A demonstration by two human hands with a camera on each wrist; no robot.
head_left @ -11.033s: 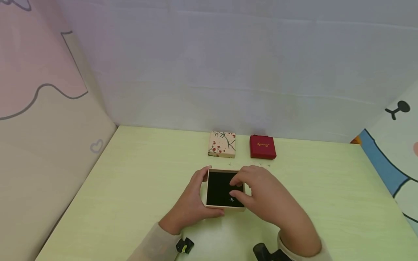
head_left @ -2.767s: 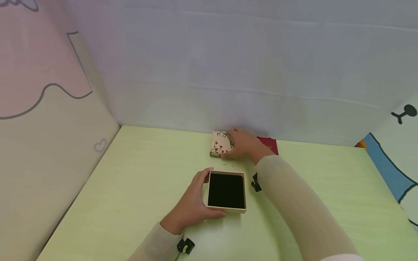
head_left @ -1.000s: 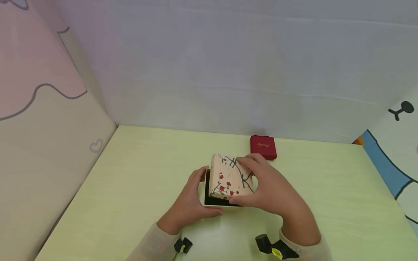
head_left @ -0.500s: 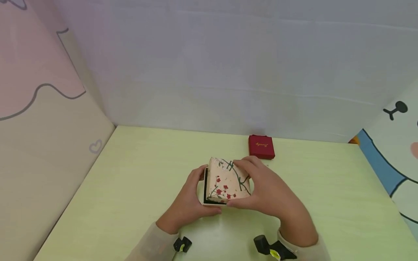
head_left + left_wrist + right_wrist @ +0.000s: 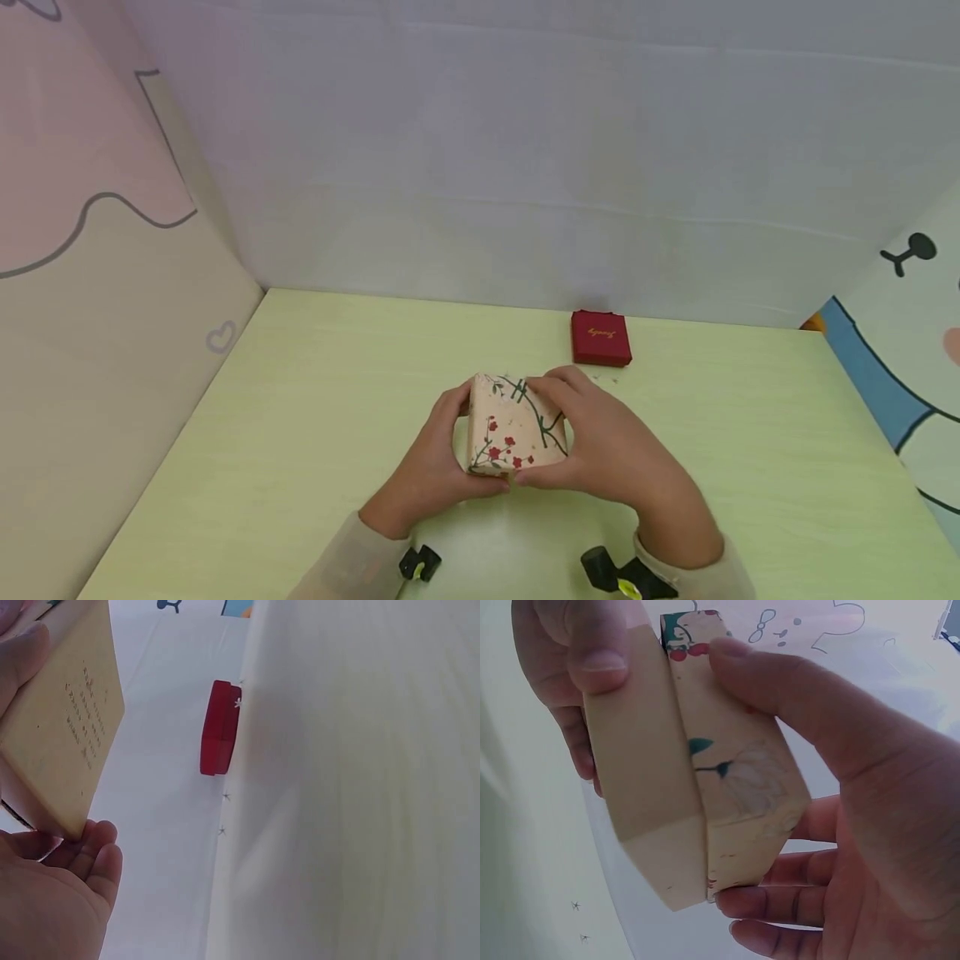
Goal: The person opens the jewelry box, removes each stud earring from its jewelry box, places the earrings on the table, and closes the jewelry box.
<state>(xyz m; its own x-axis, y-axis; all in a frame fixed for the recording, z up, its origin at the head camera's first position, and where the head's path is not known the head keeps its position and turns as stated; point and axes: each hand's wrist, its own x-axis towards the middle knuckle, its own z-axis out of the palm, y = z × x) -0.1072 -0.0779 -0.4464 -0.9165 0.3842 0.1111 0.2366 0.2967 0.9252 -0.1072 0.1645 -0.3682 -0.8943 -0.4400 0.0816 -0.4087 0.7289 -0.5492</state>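
Both hands hold a small square cardboard gift box off the table. Its cream lid, printed with red blossoms and dark branches, covers the top in the head view. My left hand grips the plain beige base from the left, thumb on the near side. From the right, my right hand grips the lid between thumb and fingers. In the right wrist view the lid sits over the base, with a seam between them. The box's black inside is hidden.
A dark red jewelry box with gold lettering lies at the back of the pale green table. Several tiny star-shaped pieces lie on the table near it. A white wall stands behind, with printed panels at both sides.
Earlier the right hand worked over the open, black-lined base, then fetched the patterned lid from the back. Since then the lid has come down and left onto the base, covering the black inside.
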